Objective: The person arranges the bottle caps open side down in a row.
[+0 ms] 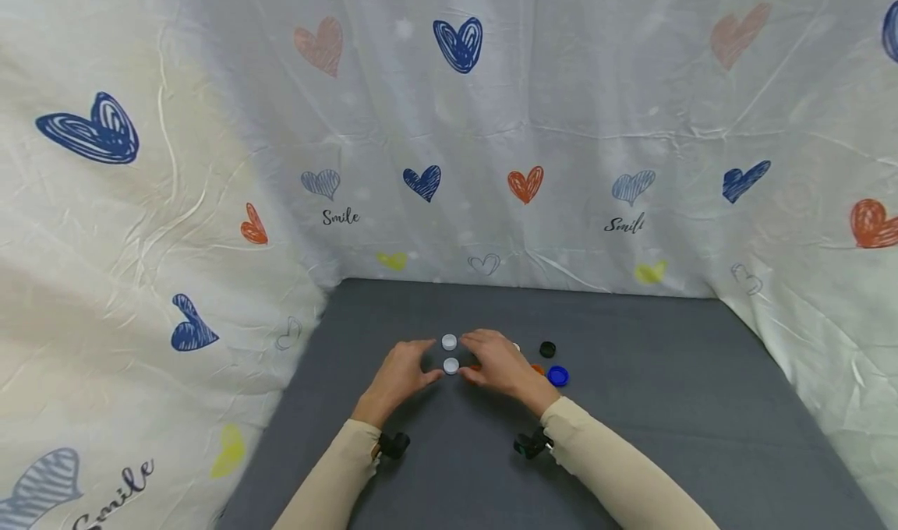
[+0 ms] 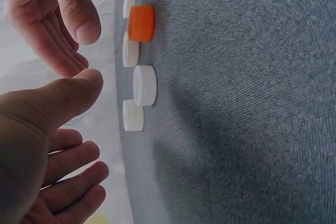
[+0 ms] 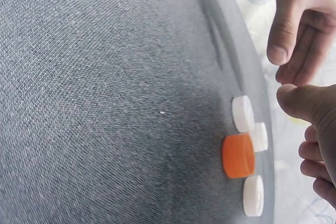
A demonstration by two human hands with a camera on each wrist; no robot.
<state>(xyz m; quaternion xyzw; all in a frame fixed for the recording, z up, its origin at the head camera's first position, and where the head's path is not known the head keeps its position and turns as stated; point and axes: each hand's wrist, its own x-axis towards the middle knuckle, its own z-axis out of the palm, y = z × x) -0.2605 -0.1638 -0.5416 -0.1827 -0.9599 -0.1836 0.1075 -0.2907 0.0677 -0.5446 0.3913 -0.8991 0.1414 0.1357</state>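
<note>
Two white bottle caps [image 1: 449,342] [image 1: 451,366] lie one behind the other on the dark grey cloth, between my hands. My left hand [image 1: 401,370] is on their left, thumb and fingers spread apart, holding nothing. From the other side, my right hand [image 1: 501,366] faces them with its fingers loosely extended and nothing in its grasp. An orange cap [image 3: 238,156] stands by the white ones, mostly hidden under the right hand in the head view. In the left wrist view, both thumbs hover near the front white cap [image 2: 145,85].
Right of the right hand lie a black cap [image 1: 547,349], a blue cap [image 1: 557,376] and another orange cap [image 1: 538,369], partly covered. More white caps [image 2: 130,50] show in the left wrist view. A heart-printed curtain [image 1: 491,125] hangs behind the cloth-covered table [image 1: 631,436].
</note>
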